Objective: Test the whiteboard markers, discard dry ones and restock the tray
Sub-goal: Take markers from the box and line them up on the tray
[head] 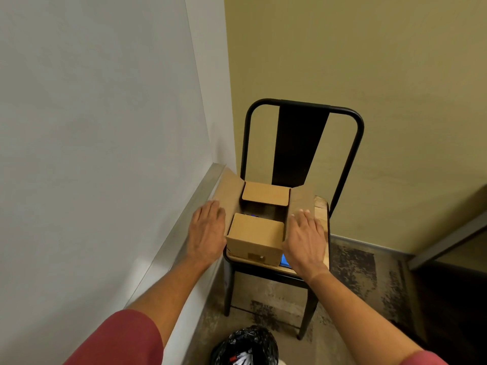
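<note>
The box [255, 239] sits between both hands on the chair [303, 143], flaps open. Whiteboard [92, 127] and its tray [184, 227] run along the left; bin bag [246, 346] below. Left hand [207, 230] and right hand [305, 238] lie flat, fingers straight, on the side flaps.

**Chair, wall and floor around the hands**

A black metal chair [300, 143] stands under both hands, the left hand [207, 233] and right hand [305, 241] over its pale wooden seat. Its looped back with one broad centre slat rises just beyond the fingertips. Behind that is an olive wall [382, 61]. Below the wrists lies a mottled grey-brown floor [355, 275]. Well to the right of the right hand sits a dark piece of furniture [453, 291], its kind unclear.
</note>
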Demonstrator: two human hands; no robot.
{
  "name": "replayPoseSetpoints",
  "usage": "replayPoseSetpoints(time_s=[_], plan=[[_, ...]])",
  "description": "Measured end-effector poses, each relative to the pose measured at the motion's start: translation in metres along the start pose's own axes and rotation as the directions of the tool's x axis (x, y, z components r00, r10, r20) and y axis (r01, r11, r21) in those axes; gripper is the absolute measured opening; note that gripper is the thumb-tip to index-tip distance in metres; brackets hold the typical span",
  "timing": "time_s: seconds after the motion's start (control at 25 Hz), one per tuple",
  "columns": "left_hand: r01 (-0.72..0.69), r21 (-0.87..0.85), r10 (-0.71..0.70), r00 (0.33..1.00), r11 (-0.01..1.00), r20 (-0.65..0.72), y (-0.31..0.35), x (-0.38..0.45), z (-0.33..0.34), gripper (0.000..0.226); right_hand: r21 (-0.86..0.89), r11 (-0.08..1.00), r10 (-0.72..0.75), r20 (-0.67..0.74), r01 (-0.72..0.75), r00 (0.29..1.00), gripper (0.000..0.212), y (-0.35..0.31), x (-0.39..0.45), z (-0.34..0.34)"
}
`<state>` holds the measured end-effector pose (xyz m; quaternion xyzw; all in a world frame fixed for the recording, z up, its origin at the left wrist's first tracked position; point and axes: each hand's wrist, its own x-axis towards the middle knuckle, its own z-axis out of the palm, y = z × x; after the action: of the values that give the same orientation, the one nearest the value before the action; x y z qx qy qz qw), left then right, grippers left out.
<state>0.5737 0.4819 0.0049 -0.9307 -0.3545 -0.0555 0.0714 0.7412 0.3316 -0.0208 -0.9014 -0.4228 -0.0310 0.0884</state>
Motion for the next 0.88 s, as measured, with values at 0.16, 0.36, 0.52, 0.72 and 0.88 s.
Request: replayPoseSetpoints(time_s=[0.16, 0.36, 0.52, 0.72, 0.88], plan=[[0.037, -0.203, -0.004, 0.987, 0.979, 0.158, -0.001, -0.001, 0.024, 0.055, 0.038, 0.999, 0.02, 0.08, -0.023, 0.997, 0.044, 0.006, 0.0, 0.013], [0.166, -0.471, -0.043, 0.964, 0.866, 0.261, 0.004, 0.004, 0.033, 0.05, 0.292, 0.953, 0.027, 0.174, -0.078, 0.984, 0.048, 0.006, 0.002, 0.023], [0.202, -0.515, -0.053, 0.956, 0.833, 0.288, 0.006, 0.005, 0.036, 0.052, 0.371, 0.924, 0.026, 0.172, -0.09, 0.985, 0.046, 0.005, 0.003, 0.018], [0.164, -0.434, -0.108, 0.983, 0.886, 0.15, 0.003, 0.007, 0.028, 0.042, 0.326, 0.945, 0.018, 0.048, -0.033, 0.999, 0.036, 0.01, 0.008, 0.004], [0.059, -0.415, -0.06, 0.998, 0.908, 0.01, 0.016, 0.018, 0.017, 0.044, 0.276, 0.96, -0.046, -0.004, 0.046, 0.999, 0.054, 0.005, 0.036, -0.006]])
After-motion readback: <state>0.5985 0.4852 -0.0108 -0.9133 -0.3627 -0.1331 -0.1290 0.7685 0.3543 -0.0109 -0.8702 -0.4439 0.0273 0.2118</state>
